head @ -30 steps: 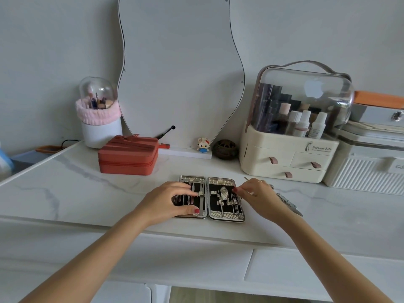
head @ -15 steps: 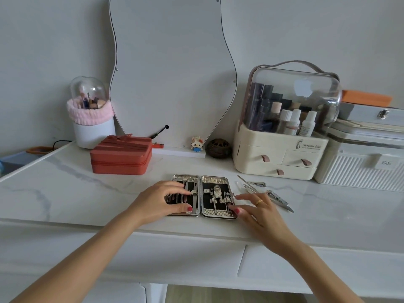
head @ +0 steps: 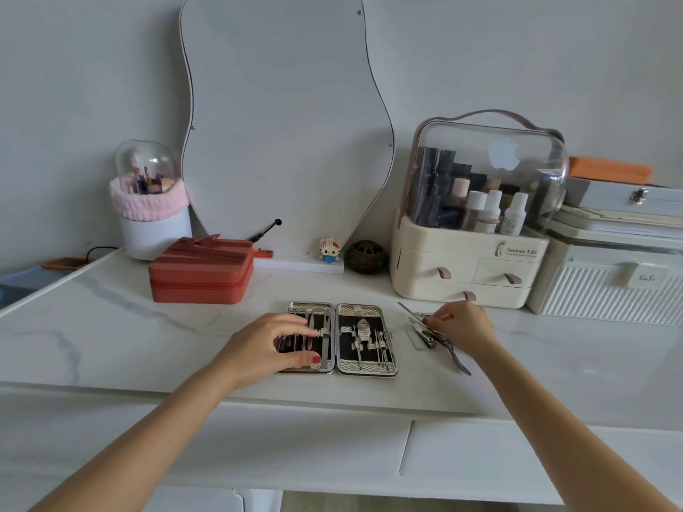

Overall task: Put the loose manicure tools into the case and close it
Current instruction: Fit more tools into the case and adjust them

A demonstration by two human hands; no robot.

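The manicure case (head: 366,366) lies open and flat on the marble tabletop, two black-lined halves with silver tools strapped inside. My left hand (head: 266,345) rests on its left half, fingers spread over the tools, thumb at the front edge. Right of the case lie the loose manicure tools (head: 425,336): a nail clipper, thin metal sticks and a curved tool (head: 460,362) that juts toward me. My right hand (head: 464,327) sits over this pile, its fingertips pinching one thin tool at the pile's far end.
A red zipped box (head: 201,275) stands behind and left of the case. A cream cosmetics organiser (head: 462,275) and a white ribbed box (head: 606,290) stand close behind the loose tools. A mirror (head: 284,123), a small figure (head: 329,249) and a brush holder (head: 151,216) line the wall.
My right hand left the case's right half and moved right and back onto the loose tools. My left hand stayed on the left half.
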